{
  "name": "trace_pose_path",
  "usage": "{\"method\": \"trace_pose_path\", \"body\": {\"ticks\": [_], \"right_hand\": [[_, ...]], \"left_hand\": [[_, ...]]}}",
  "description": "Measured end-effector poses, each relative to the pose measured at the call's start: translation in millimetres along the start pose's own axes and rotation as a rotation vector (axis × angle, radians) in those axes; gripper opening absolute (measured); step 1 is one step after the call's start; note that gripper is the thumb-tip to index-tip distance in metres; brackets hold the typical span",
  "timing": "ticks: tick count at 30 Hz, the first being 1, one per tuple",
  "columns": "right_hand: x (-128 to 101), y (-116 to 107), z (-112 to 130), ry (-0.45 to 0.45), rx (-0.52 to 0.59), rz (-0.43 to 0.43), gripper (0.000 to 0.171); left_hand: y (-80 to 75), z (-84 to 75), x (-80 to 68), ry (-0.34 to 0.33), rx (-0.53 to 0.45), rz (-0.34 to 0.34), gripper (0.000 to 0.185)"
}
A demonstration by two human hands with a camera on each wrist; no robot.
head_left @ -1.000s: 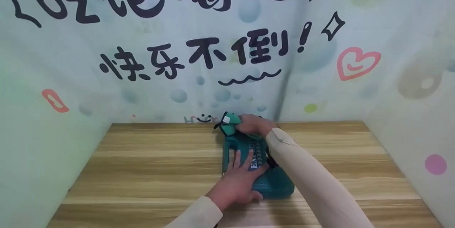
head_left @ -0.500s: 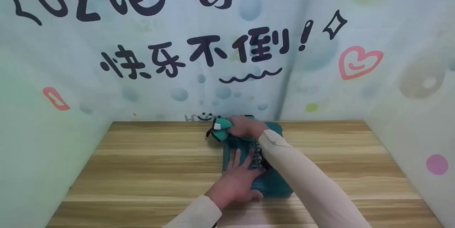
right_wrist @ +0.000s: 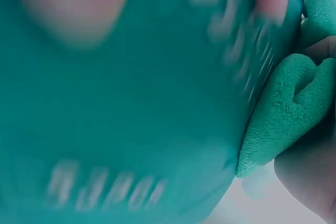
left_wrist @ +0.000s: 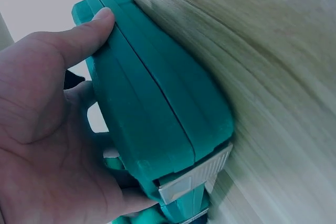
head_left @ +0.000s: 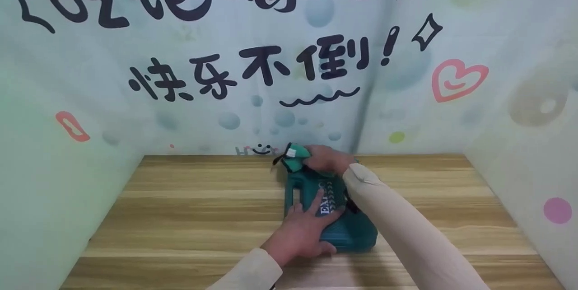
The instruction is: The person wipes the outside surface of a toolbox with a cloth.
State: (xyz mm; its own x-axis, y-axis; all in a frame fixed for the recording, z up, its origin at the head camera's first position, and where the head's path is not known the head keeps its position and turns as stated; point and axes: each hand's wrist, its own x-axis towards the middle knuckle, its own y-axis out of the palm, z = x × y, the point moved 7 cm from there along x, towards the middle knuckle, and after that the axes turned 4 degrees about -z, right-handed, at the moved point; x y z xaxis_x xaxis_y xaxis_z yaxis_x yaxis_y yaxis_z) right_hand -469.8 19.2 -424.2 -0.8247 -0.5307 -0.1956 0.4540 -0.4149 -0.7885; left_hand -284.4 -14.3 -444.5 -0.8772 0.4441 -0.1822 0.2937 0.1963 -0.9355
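Observation:
A dark green plastic tool case [head_left: 352, 232] with white lettering and a handle cutout lies flat on the table. My left hand [head_left: 300, 235] rests on its top with fingers spread, and in the left wrist view the thumb [left_wrist: 102, 22] presses the case's side wall beside the seam. A light latch [left_wrist: 194, 177] shows on that wall. At the far end, my right hand [head_left: 327, 160] grips a bunched green microfibre cloth [head_left: 294, 162] with dark edging against the case. The right wrist view shows the cloth's fold touching the case's edge; part of the cloth is hidden under the hand.
The wood-grain table [head_left: 203, 208] extends to both sides of the case. A printed backdrop [head_left: 203, 123] with large black writing rises directly behind the table's far edge, close to the right hand. Pale walls stand at left and right.
My right hand slid the cloth left and toward me, then back right and away along the case's far end. The left hand stays on the case, some of its fingers now drawn back.

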Motion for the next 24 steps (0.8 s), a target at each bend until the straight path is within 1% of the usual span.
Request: {"method": "trace_pose_path", "body": {"ticks": [6,9,12,15,19,24], "right_hand": [[-16,-28,-50,0.094,0.095,-0.031,0.030],[-22,-37,-66,0.087,0.130,-0.049,0.030],[-28,-43,-79,0.085,0.167,-0.087,0.029],[-35,-47,-91,0.095,0.226,-0.126,0.030],[-46,-47,-104,0.104,0.320,-0.157,0.036],[-60,-39,-116,0.067,0.472,-0.241,0.033]], "left_hand": [[0.3,-0.2,2.5,-0.031,-0.026,0.009,0.083],[0.4,1.7,4.3,-0.040,-0.025,-0.002,0.084],[0.4,2.1,4.6,-0.043,-0.025,-0.012,0.084],[0.0,1.6,4.5,-0.045,-0.036,-0.010,0.084],[0.0,0.7,3.7,-0.043,-0.038,-0.005,0.083],[1.7,2.0,2.9,-0.027,-0.022,-0.014,0.082]]}}
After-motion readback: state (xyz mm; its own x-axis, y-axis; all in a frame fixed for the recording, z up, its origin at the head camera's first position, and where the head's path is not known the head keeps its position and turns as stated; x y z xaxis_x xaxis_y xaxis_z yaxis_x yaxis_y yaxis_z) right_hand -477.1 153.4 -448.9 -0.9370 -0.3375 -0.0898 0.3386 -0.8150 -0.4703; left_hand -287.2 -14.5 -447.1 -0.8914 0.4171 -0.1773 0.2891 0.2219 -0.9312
